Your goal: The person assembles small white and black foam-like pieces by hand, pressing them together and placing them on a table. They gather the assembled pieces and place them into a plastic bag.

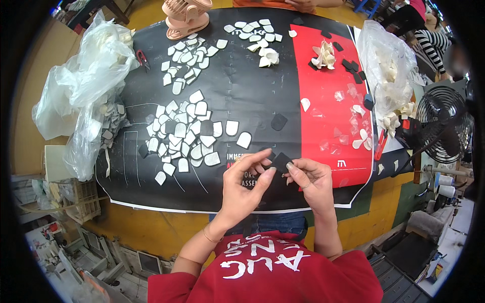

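Note:
In front of me, over the near edge of the black mat, a small black pad with one rounded end (pixel 283 163) is between my hands. My right hand (pixel 314 183) pinches its right side between thumb and fingers. At its left end are the curled fingertips and thumb of my left hand (pixel 243 183), closed about that edge. Just left of my hands, a wide heap of white-faced rounded pads (pixel 184 132) is spread over the mat, with a few dark ones among them. One loose black pad (pixel 278 121) lies beyond my hands.
More white pads (pixel 188 59) lie farther back, near a peach-coloured clip-on stand (pixel 186 19). Red snips (pixel 143 59) lie beside a plastic bag (pixel 83 83) at left. Peeled scraps (pixel 323 54) litter the red panel (pixel 323 108). A red cutter (pixel 381 145) and black fan (pixel 444 123) are at right.

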The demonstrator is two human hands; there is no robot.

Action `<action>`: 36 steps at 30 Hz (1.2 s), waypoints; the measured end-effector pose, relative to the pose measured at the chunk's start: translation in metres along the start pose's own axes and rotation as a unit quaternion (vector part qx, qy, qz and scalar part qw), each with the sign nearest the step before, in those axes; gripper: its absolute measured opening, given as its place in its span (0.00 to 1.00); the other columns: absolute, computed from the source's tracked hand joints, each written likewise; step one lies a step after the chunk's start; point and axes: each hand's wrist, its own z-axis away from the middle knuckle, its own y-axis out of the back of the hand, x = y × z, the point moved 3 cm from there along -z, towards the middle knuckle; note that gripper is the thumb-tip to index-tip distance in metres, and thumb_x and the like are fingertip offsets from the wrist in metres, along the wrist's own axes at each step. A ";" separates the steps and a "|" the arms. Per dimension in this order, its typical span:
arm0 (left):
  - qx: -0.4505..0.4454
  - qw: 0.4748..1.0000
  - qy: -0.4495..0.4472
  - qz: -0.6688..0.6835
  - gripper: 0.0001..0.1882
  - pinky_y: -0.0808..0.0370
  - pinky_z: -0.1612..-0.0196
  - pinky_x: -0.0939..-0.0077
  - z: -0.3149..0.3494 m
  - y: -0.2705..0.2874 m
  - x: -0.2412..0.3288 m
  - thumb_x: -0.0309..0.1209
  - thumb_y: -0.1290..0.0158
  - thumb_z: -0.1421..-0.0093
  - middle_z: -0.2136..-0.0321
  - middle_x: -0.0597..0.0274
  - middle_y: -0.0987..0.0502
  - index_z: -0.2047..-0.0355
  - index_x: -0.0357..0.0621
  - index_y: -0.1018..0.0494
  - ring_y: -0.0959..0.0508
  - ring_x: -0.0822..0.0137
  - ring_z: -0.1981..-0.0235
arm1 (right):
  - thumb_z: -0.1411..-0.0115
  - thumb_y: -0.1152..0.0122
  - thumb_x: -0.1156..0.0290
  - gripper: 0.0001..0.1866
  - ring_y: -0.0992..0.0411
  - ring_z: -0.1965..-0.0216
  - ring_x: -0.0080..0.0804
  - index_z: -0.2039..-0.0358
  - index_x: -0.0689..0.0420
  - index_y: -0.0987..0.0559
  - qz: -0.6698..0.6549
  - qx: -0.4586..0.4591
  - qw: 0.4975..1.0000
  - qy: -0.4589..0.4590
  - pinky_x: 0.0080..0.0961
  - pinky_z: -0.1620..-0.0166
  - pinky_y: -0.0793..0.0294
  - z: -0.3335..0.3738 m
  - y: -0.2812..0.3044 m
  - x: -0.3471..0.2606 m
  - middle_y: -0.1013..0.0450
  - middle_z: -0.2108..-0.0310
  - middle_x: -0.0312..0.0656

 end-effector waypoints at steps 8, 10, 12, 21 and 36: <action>-0.052 0.994 -0.029 -0.091 0.10 0.30 0.68 0.79 -0.011 -0.006 0.001 0.21 0.40 0.41 0.71 0.61 0.22 0.59 0.38 0.19 0.28 0.73 0.74 | 0.42 0.29 0.72 0.16 0.25 0.66 0.19 0.54 0.62 0.19 0.124 -0.023 0.990 0.057 0.17 0.63 0.26 -0.005 0.019 -0.005 0.21 0.66 0.38; -0.075 0.989 -0.047 -0.119 0.12 0.30 0.69 0.77 -0.012 -0.007 0.005 0.20 0.40 0.41 0.71 0.61 0.22 0.56 0.39 0.20 0.28 0.72 0.75 | 0.42 0.31 0.78 0.20 0.26 0.63 0.18 0.49 0.65 0.23 0.164 -0.065 0.983 0.054 0.16 0.58 0.25 -0.007 0.022 -0.007 0.23 0.63 0.39; -0.117 0.986 -0.028 -0.116 0.16 0.30 0.71 0.75 -0.015 -0.008 0.006 0.20 0.40 0.42 0.70 0.60 0.23 0.52 0.39 0.22 0.27 0.69 0.75 | 0.41 0.32 0.79 0.19 0.26 0.63 0.18 0.49 0.65 0.23 0.174 -0.087 0.980 0.044 0.15 0.59 0.25 -0.010 0.021 -0.007 0.23 0.64 0.38; -0.114 0.901 -0.206 -0.364 0.16 0.31 0.55 0.64 -0.044 -0.007 0.001 0.28 0.37 0.44 0.64 0.63 0.23 0.55 0.43 0.23 0.24 0.60 0.62 | 0.38 0.37 0.80 0.11 0.21 0.66 0.22 0.55 0.67 0.22 0.174 0.104 0.975 0.090 0.17 0.64 0.23 -0.027 0.017 0.001 0.21 0.68 0.42; 0.023 0.893 -0.193 -0.406 0.12 0.38 0.54 0.67 -0.032 -0.007 -0.011 0.33 0.33 0.47 0.67 0.64 0.25 0.63 0.46 0.20 0.26 0.64 0.66 | 0.42 0.31 0.68 0.13 0.25 0.63 0.46 0.59 0.60 0.19 0.561 0.211 0.760 0.251 0.39 0.63 0.25 -0.086 0.022 -0.023 0.29 0.60 0.48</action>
